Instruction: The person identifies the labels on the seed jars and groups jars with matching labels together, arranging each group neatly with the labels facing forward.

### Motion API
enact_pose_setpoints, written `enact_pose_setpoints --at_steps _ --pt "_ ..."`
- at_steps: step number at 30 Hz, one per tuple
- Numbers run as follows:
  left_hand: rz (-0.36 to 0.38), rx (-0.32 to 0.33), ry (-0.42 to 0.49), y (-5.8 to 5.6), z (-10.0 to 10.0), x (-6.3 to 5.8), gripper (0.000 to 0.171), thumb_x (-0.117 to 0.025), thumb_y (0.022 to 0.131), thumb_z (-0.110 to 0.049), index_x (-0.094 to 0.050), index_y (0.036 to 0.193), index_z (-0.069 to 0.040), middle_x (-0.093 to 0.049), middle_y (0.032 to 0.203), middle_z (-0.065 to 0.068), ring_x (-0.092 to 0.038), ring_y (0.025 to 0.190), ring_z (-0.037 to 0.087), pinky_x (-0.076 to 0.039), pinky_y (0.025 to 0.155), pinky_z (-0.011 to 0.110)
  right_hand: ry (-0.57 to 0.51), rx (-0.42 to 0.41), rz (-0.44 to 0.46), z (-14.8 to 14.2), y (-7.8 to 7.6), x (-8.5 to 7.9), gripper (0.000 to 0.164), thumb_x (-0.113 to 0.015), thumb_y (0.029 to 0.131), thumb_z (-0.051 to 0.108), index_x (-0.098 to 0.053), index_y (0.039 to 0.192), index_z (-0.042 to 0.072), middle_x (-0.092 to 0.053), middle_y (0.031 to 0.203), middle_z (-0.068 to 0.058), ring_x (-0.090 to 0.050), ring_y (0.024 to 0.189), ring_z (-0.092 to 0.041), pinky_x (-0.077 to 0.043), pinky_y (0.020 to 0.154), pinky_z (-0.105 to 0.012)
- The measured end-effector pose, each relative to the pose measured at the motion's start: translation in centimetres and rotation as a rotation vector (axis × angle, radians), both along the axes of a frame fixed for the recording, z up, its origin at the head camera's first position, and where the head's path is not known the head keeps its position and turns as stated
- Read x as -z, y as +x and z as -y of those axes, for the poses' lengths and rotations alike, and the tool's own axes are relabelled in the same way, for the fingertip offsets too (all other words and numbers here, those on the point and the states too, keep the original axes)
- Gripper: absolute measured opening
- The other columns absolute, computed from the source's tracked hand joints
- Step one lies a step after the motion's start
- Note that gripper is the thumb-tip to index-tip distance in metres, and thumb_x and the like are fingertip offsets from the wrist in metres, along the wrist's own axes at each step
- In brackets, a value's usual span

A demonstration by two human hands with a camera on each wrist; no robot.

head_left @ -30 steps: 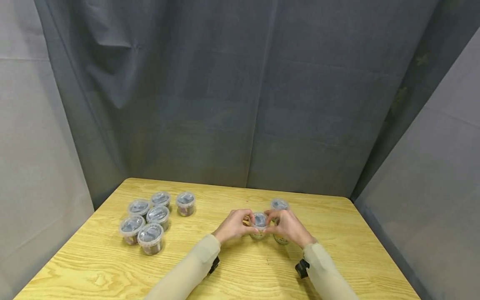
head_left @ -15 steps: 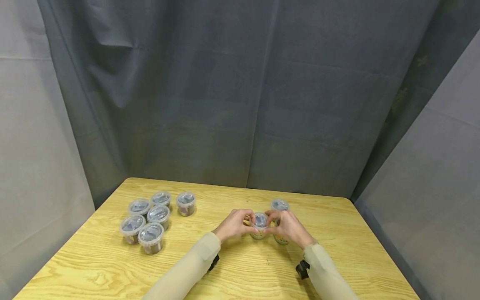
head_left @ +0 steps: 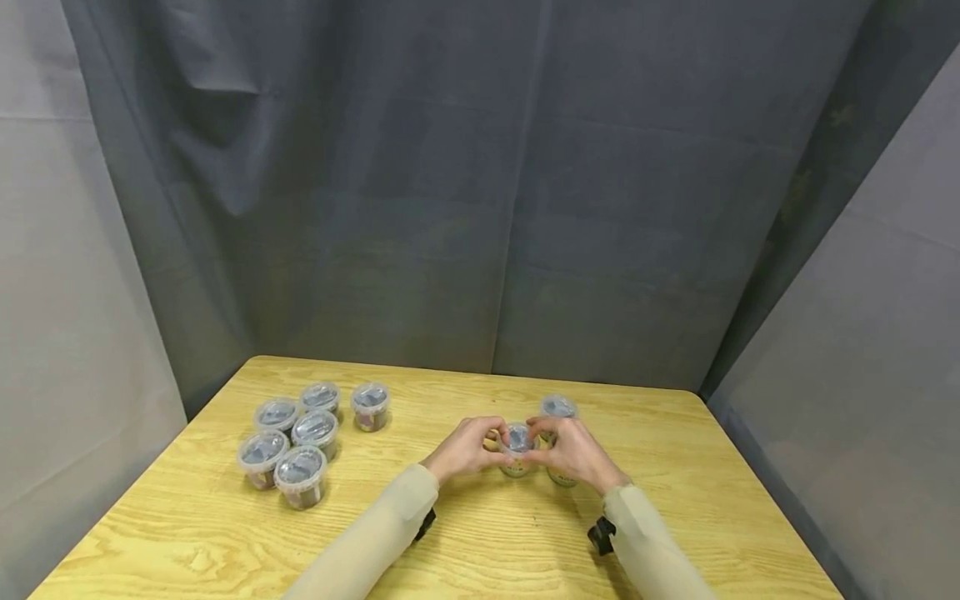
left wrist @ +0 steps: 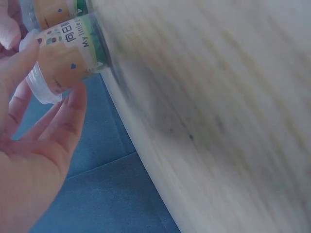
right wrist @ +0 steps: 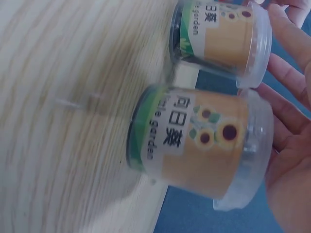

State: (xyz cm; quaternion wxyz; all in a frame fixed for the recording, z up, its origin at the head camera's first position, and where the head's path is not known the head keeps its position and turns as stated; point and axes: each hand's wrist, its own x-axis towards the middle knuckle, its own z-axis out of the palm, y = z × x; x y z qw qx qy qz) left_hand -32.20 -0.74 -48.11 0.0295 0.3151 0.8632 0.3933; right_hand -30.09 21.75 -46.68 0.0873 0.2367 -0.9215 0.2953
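Note:
A small clear-lidded plastic cup (head_left: 515, 468) stands on the wooden table, held between both hands. My left hand (head_left: 468, 447) curls its thumb and fingers around the lid's left side. My right hand (head_left: 572, 450) has its thumb and index finger at the lid's right side. In the left wrist view, this cup (left wrist: 68, 56) shows an orange, white and green label reading "My little". A second labelled cup (right wrist: 194, 141) stands beside it, under the right hand, its label printed with sunflowers. Behind the right hand is a third lidded cup (head_left: 558, 406), partly hidden.
Several similar lidded cups with brownish sides, one of them a cup (head_left: 302, 477) in front, cluster on the left of the table (head_left: 480, 550). Another cup (head_left: 371, 407) stands slightly apart from that group. A dark grey curtain (head_left: 375, 208) hangs behind the table's far edge.
Both hands stay around the same cup with hardly any movement. The whole head view shifts very slightly.

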Motion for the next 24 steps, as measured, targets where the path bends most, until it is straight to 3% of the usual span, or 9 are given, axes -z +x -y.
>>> enact_pose_setpoints --at_steps 6,11,19,24 --pt "-0.023 -0.011 0.033 0.4 0.5 0.0 0.026 -0.078 0.085 -0.024 -0.062 0.105 -0.021 -0.066 0.117 -0.005 -0.062 0.117 0.027 -0.054 0.097 0.042 -0.041 -0.009 -0.033 0.7 -0.2 -0.1 0.035 -0.076 0.086 0.032 -0.071 0.114 0.011 -0.071 0.116 -0.006 -0.065 0.109 -0.030 -0.055 0.091 -0.051" --pt "-0.033 -0.054 0.072 0.5 1.2 -0.5 0.026 -0.076 0.087 -0.027 -0.065 0.110 -0.020 -0.066 0.120 -0.002 -0.062 0.117 0.028 -0.054 0.095 0.041 -0.069 0.017 -0.038 1.6 -0.1 -0.4 0.030 -0.072 0.090 0.027 -0.070 0.116 0.010 -0.071 0.115 -0.004 -0.066 0.108 -0.028 -0.054 0.092 -0.052" --pt "-0.036 -0.128 0.087 0.8 2.7 -0.5 0.022 -0.066 0.095 -0.023 -0.066 0.113 -0.011 -0.068 0.117 0.006 -0.064 0.112 0.027 -0.056 0.091 0.040 -0.077 -0.040 -0.065 4.0 0.1 -0.2 0.019 -0.069 0.093 0.020 -0.071 0.111 0.014 -0.071 0.111 -0.002 -0.069 0.099 -0.020 -0.058 0.082 -0.040" --pt "-0.009 -0.218 0.122 1.0 4.0 -0.9 0.024 -0.064 0.096 -0.025 -0.067 0.115 -0.011 -0.069 0.117 0.008 -0.065 0.108 0.025 -0.056 0.090 0.040 -0.062 -0.074 -0.095 5.8 0.1 -0.2 0.022 -0.068 0.094 0.018 -0.069 0.114 0.010 -0.073 0.104 -0.005 -0.067 0.077 -0.009 -0.056 0.067 -0.026"
